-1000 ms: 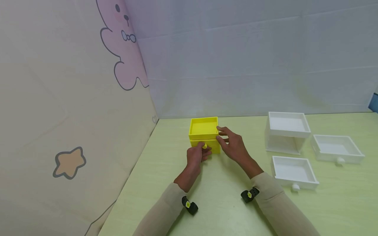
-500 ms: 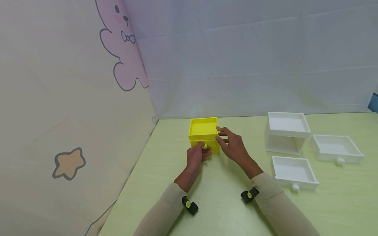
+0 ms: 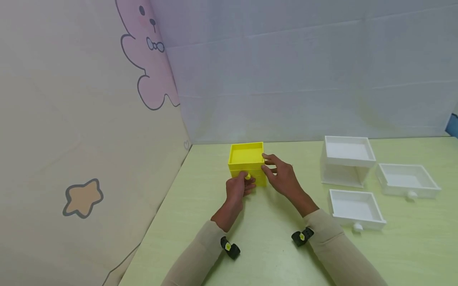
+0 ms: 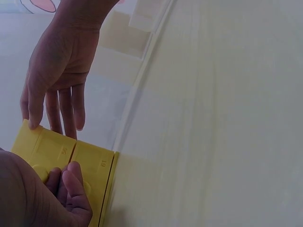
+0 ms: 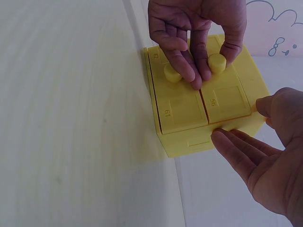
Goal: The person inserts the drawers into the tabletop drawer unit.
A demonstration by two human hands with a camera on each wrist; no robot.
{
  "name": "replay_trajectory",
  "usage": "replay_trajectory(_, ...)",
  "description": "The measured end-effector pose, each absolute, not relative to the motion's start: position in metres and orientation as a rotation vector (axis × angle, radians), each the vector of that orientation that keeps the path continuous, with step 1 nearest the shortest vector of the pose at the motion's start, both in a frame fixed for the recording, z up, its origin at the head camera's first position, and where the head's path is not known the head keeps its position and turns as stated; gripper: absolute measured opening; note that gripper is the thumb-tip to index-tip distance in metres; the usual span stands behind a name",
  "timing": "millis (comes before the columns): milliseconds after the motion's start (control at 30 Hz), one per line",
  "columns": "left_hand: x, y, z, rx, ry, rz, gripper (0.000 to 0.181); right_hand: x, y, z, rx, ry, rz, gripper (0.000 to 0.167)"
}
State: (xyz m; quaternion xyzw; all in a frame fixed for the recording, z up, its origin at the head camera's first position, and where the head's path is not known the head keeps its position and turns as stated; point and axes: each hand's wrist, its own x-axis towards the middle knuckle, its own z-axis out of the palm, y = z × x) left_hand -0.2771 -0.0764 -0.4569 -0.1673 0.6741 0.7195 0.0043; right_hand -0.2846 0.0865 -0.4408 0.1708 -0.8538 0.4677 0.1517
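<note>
Lower yellow knob (image 5: 170, 74) hidden in head view, blue object (image 3: 453, 125) cropped right, pink figure (image 3: 155, 75) cropped above

Left Hand (image 4: 40, 201) and Right Hand (image 4: 61, 61) at a Square-Edged Yellow Drawer Box (image 4: 31, 144)

In the left wrist view, the right hand hangs from the top, fingers extended, one tip touching the box's upper edge. At the lower left, the left hand's fingers curl in front of the box, beside a round yellow knob (image 4: 40, 171); they partly hide a second yellow knob (image 4: 87, 187). A dark seam divides the yellow panel marked 56 (image 4: 56, 149) from the yellow panel marked 61 (image 4: 96, 165). The pale, faintly streaked table (image 4: 213, 118) spreads to the right.
</note>
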Motion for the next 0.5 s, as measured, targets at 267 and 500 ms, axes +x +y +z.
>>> replay_trajectory(267, -0.2778, -0.0763, -0.4563, -0.549, 2.108, 2.249, 0.033, -0.2842, 0.0863, -0.4407, 0.484, -2.453, 1.343, 0.039)
replay_trajectory(500, -0.2787, -0.0767, -0.4562, -0.551, 2.104, 2.238, 0.032, -0.284, 0.086, -0.4401, 0.495, -2.439, 1.336, 0.039)
